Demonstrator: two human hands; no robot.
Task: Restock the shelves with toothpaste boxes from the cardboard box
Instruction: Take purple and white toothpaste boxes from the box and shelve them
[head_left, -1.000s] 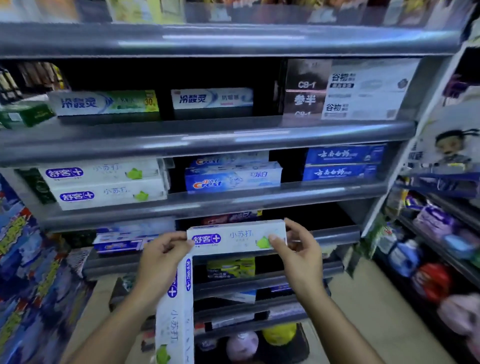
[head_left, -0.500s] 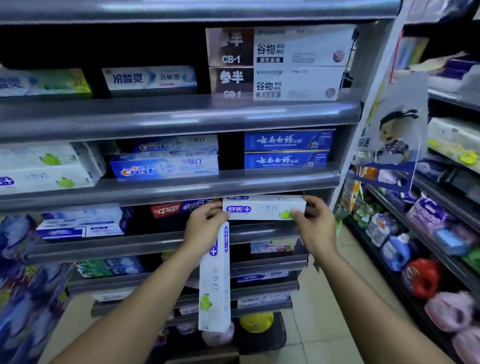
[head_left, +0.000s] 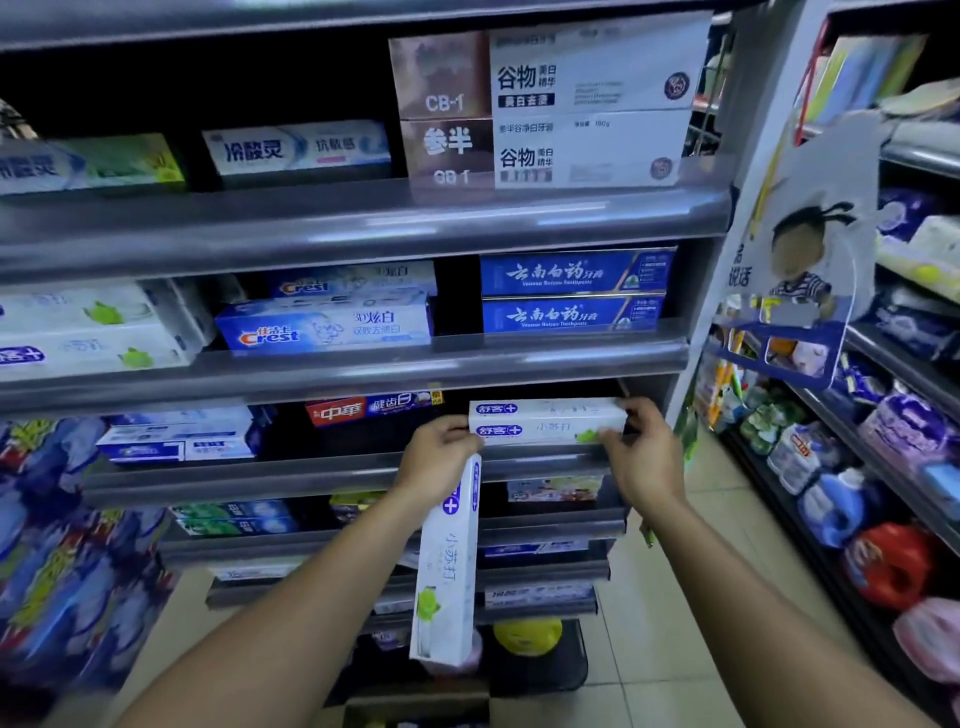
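A white toothpaste box (head_left: 545, 422) with a green apple print lies level at the front of the third shelf (head_left: 311, 475), at its right end. My right hand (head_left: 641, 457) grips the box's right end. My left hand (head_left: 439, 462) touches its left end and at the same time grips a second white toothpaste box (head_left: 447, 566), which hangs straight down from the palm. The cardboard box (head_left: 415, 709) shows only as a brown edge at the bottom of the view.
Other toothpaste boxes fill the shelves: a red one (head_left: 371, 410) left of the placed box, blue Crest boxes (head_left: 324, 325) and dark blue boxes (head_left: 571, 291) on the shelf above. A side rack with detergent bags (head_left: 852, 499) stands on the right across a tiled aisle.
Both hands carried the level white box to the right and down from mid-air into the right end of the third shelf. The second box still hangs from my left hand.
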